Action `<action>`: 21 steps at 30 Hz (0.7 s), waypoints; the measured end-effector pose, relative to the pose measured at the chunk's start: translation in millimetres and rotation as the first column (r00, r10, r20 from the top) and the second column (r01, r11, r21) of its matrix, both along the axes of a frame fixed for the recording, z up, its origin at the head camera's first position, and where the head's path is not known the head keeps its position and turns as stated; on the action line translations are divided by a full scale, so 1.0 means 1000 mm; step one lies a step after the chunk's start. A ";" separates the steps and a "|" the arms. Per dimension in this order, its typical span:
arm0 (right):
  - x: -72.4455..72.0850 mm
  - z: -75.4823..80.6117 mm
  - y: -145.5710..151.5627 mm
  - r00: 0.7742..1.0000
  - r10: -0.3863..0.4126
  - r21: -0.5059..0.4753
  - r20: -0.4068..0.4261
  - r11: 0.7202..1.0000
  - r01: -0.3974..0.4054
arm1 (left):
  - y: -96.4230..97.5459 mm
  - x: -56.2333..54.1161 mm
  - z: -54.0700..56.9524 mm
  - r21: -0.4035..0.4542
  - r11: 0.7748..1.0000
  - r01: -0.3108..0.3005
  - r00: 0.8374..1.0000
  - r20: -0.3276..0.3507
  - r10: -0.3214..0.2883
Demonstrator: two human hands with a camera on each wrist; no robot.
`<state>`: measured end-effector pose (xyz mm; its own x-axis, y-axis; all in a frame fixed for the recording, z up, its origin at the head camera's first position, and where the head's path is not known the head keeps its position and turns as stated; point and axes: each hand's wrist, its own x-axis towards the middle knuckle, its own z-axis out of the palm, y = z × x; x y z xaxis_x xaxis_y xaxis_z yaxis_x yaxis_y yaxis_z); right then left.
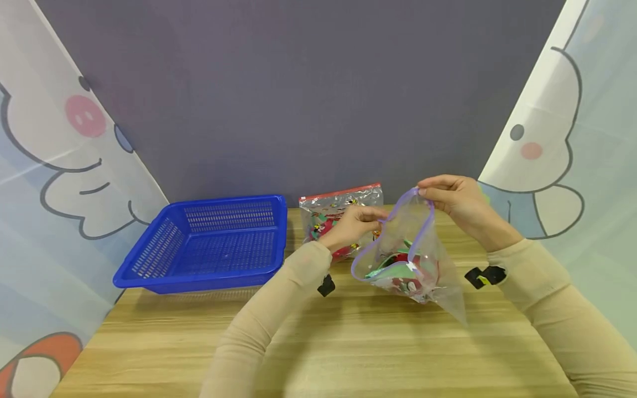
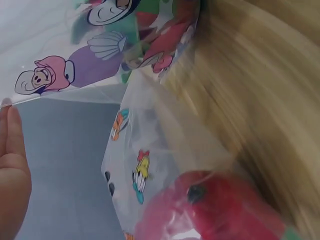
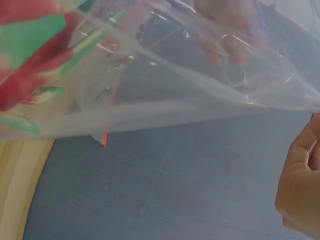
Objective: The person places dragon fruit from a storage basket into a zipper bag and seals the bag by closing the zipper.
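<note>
A clear zip bag with a purple zip rim stands on the table, its mouth spread wide. Red and green items lie inside it; their kind is hard to tell. My left hand pinches the rim on the left side. My right hand pinches the rim at its upper right corner. Cartoon figures printed on the bag show in the left wrist view. Through the clear plastic, the right wrist view shows a red and green item, with the right hand at the edge.
Behind the left hand stands a second clear bag with a red zip and pinkish-red contents. A blue plastic basket sits on the left of the wooden table. A grey wall rises behind, with cartoon-printed curtains at both sides.
</note>
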<state>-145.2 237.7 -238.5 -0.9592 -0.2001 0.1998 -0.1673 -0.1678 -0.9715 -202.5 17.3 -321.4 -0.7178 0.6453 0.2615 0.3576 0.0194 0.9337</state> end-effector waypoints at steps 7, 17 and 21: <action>0.000 0.000 0.003 0.999 -0.006 -0.007 0.049 1.000 0.006 | 0.004 0.014 0.003 0.138 0.990 -0.014 1.000 0.026 0.010; 0.018 -0.007 0.013 0.992 -0.098 -0.017 0.084 0.995 0.100 | 0.011 0.027 0.016 0.245 0.955 -0.169 0.983 -0.030 0.182; 0.023 -0.010 0.015 0.988 -0.122 0.003 0.097 0.993 0.122 | 0.015 0.029 0.020 0.257 0.935 -0.244 0.966 -0.021 0.257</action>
